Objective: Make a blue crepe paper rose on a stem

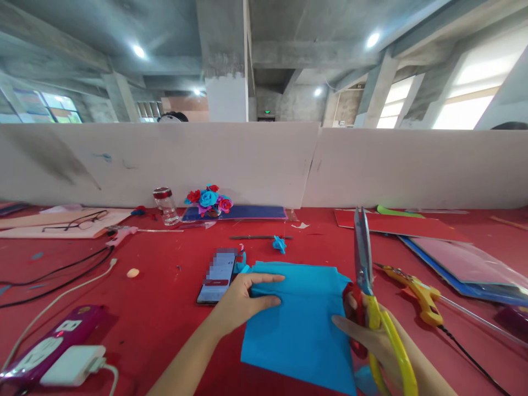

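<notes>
A blue sheet of paper (301, 324) lies on the red table (165, 286) in front of me. My left hand (243, 300) rests on the sheet's upper left corner, fingers stretched out flat and pressing it down. My right hand (371, 335) grips a pair of scissors (369, 280) with red and yellow handles at the sheet's right edge. The blades point up and away from me and are closed.
A phone (216, 281) lies just left of the sheet. A yellow glue gun (416, 291) and folders (462, 261) lie to the right. A glass jar (166, 205), paper flowers (208, 199), glasses (78, 221), cables and a power strip (53, 344) occupy the left. White partition boards (264, 162) stand behind.
</notes>
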### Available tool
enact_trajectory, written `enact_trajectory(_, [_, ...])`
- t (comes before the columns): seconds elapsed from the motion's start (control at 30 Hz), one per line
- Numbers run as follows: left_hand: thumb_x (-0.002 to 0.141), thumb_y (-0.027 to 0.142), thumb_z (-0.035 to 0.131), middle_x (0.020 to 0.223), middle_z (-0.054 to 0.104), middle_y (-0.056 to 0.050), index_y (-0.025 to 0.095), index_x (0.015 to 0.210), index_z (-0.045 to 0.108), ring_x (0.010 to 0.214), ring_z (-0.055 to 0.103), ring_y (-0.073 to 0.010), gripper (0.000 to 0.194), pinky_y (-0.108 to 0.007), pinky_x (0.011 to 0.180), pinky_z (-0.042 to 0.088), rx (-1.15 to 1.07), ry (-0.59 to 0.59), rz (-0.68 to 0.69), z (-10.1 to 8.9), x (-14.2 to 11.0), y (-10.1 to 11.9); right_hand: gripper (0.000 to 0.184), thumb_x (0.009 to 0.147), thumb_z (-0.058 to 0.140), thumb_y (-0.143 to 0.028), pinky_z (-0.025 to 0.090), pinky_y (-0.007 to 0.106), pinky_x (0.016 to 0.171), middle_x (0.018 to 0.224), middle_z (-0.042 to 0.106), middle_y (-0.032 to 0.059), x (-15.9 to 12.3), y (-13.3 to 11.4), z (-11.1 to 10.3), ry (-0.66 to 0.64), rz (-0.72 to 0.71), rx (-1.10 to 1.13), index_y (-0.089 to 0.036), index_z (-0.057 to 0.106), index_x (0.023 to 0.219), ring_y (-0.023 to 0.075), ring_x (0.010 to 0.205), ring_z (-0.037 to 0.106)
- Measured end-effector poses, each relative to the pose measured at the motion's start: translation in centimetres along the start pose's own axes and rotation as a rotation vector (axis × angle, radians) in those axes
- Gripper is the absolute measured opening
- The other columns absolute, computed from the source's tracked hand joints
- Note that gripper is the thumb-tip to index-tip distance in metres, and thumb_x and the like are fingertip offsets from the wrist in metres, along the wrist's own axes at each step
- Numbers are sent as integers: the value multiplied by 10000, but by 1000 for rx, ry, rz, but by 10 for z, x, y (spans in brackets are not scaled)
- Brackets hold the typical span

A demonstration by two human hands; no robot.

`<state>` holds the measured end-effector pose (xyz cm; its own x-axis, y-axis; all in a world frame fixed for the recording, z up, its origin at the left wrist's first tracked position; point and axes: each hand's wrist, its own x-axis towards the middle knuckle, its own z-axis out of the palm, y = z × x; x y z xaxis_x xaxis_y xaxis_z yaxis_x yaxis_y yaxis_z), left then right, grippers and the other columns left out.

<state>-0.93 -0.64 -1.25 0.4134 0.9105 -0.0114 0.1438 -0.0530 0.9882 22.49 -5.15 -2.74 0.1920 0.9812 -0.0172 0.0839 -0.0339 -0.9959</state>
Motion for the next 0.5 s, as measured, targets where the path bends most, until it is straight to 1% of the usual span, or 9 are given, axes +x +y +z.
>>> enact_trajectory(0.1, [696,387,644,1133,599,-15,279,1036,629,1020,542,-228,356,-324,831,459,1,29,21,1,0,-1,370,510,724,-417,348,214,406,477,379,-86,0,7,1,14,-8,-15,-219,429,612,89,416,387])
enact_trajectory(0.23, [692,393,644,1160,575,-10,294,1056,609,1028,532,-226,379,-332,842,451,43,35,1,1,0,-2,358,527,707,-406,355,227,425,497,379,-82,-1,10,2,-34,-12,9,-228,409,616,99,439,391])
enact_trajectory(0.33, [695,387,639,1166,573,-7,299,1078,596,1030,526,-226,396,-340,852,442,93,42,20,1,1,-1,376,513,701,-394,327,219,414,493,354,-87,-3,7,4,9,-34,-32,-226,373,590,83,425,350])
enact_trajectory(0.4, [703,379,631,1119,605,-4,286,1037,623,1005,540,-220,347,-338,865,430,132,68,68,1,2,-1,377,503,699,-392,315,217,406,481,336,-90,-3,5,6,38,-48,-60,-225,369,575,79,416,332])
enact_trajectory(0.5, [725,383,609,974,673,-11,248,889,692,935,575,-210,228,-319,858,424,163,88,119,2,4,-2,341,506,697,-385,326,225,404,485,349,-82,-3,5,7,70,-46,-53,-229,402,575,92,424,349])
